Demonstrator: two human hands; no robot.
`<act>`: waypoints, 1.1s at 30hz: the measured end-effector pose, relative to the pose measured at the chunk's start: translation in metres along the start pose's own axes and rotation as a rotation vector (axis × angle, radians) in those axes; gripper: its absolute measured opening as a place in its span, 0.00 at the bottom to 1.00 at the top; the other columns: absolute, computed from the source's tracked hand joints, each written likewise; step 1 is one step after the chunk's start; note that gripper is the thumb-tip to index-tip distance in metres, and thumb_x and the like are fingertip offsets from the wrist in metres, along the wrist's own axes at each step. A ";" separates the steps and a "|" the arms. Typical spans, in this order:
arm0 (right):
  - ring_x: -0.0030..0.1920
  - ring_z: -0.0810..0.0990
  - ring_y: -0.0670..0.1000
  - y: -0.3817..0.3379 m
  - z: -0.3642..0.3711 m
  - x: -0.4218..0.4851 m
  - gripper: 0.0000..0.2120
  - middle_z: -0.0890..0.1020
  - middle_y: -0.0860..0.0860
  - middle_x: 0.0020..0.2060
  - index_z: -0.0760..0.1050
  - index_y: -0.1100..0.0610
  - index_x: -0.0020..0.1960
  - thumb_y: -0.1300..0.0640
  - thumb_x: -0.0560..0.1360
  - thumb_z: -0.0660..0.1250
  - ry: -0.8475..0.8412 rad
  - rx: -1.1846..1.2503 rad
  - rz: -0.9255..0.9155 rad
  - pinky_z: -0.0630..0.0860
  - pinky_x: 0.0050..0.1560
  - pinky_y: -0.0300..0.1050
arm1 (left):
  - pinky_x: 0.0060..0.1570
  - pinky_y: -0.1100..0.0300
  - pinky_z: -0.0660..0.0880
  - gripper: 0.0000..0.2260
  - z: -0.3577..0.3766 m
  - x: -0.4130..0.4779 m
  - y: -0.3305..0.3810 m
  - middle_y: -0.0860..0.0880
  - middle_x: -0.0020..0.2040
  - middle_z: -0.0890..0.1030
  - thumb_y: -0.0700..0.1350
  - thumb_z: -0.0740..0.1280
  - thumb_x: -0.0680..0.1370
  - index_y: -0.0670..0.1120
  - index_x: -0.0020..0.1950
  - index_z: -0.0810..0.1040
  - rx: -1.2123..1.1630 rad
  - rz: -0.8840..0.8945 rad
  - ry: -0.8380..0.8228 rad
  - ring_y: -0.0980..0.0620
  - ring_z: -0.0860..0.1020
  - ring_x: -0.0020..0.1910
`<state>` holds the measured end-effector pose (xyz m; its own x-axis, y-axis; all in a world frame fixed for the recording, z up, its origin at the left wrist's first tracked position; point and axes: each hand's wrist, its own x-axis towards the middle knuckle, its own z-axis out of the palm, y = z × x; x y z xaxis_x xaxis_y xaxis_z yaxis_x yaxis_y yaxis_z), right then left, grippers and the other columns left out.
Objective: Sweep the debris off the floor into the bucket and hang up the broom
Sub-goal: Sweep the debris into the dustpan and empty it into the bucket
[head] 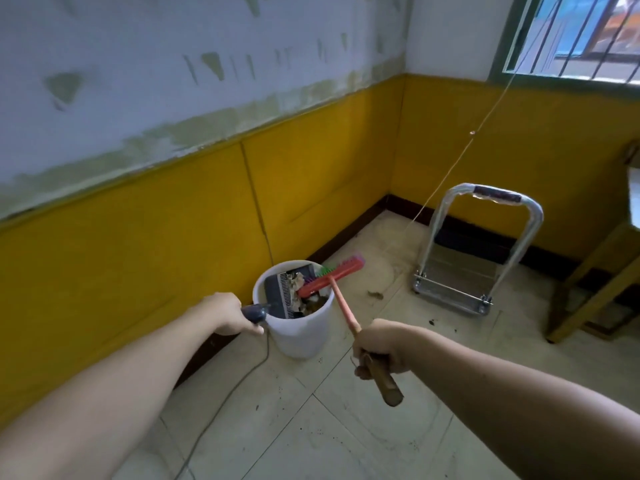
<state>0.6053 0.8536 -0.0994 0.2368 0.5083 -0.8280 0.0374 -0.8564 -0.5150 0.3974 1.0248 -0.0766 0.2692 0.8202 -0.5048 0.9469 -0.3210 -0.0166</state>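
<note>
A white bucket [300,336] stands on the tiled floor against the yellow wall. My left hand [227,315] grips the dark handle of a grey dustpan [278,293], which is tipped into the bucket's mouth with pale debris [298,284] on it. My right hand [379,344] grips the broom's handle [343,306] where pink plastic meets a brown wooden end. The broom's red head [330,276], with coloured bristles, lies across the bucket's rim over the dustpan.
A folding metal trolley [479,251] stands in the corner to the right. A yellow wooden frame [588,289] is at the far right. Small debris [375,294] and dark specks lie on the floor. A thin cable [228,400] runs along the floor, and a string [485,116] hangs from the barred window.
</note>
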 end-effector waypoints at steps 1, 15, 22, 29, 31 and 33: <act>0.31 0.77 0.51 0.000 0.001 0.000 0.13 0.78 0.57 0.36 0.70 0.65 0.55 0.68 0.71 0.60 0.000 0.004 0.008 0.75 0.39 0.41 | 0.36 0.60 0.71 0.28 -0.002 -0.002 -0.001 0.47 0.44 0.78 0.67 0.71 0.66 0.44 0.51 0.79 -0.038 -0.006 -0.060 0.49 0.76 0.43; 0.26 0.71 0.46 0.008 0.003 -0.005 0.12 0.75 0.54 0.40 0.69 0.62 0.60 0.64 0.77 0.58 0.197 -0.005 0.012 0.68 0.20 0.32 | 0.40 0.54 0.77 0.08 0.036 0.003 -0.010 0.40 0.42 0.76 0.42 0.65 0.77 0.37 0.49 0.74 -1.089 -0.402 -0.324 0.45 0.77 0.39; 0.31 0.74 0.49 0.003 -0.006 -0.033 0.13 0.75 0.55 0.39 0.69 0.63 0.62 0.64 0.78 0.56 0.296 -0.353 -0.070 0.73 0.27 0.37 | 0.25 0.60 0.74 0.06 0.020 -0.004 0.014 0.40 0.42 0.75 0.33 0.59 0.77 0.38 0.41 0.71 -1.393 -0.311 -0.071 0.48 0.76 0.36; 0.37 0.78 0.51 0.007 -0.015 -0.057 0.14 0.78 0.55 0.43 0.69 0.64 0.63 0.64 0.77 0.58 0.357 -0.622 -0.139 0.79 0.42 0.42 | 0.34 0.57 0.74 0.05 0.020 -0.015 0.014 0.40 0.47 0.79 0.35 0.60 0.78 0.36 0.51 0.73 -1.354 -0.259 0.020 0.46 0.78 0.41; 0.34 0.77 0.50 0.008 -0.020 -0.064 0.14 0.78 0.55 0.40 0.71 0.64 0.61 0.63 0.77 0.58 0.373 -0.674 -0.162 0.79 0.38 0.41 | 0.34 0.57 0.72 0.05 0.020 -0.023 0.016 0.41 0.44 0.78 0.35 0.60 0.78 0.37 0.46 0.74 -1.342 -0.256 0.046 0.46 0.77 0.38; 0.30 0.75 0.48 0.012 -0.023 -0.074 0.13 0.76 0.53 0.36 0.71 0.65 0.61 0.64 0.78 0.58 0.395 -0.726 -0.176 0.76 0.32 0.39 | 0.36 0.57 0.73 0.06 0.022 -0.034 0.021 0.41 0.46 0.77 0.35 0.60 0.78 0.37 0.41 0.73 -1.316 -0.258 0.078 0.46 0.76 0.37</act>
<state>0.6107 0.8036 -0.0391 0.4863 0.6860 -0.5412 0.6883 -0.6823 -0.2465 0.4038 0.9798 -0.0788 0.0267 0.8267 -0.5620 0.4235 0.4999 0.7554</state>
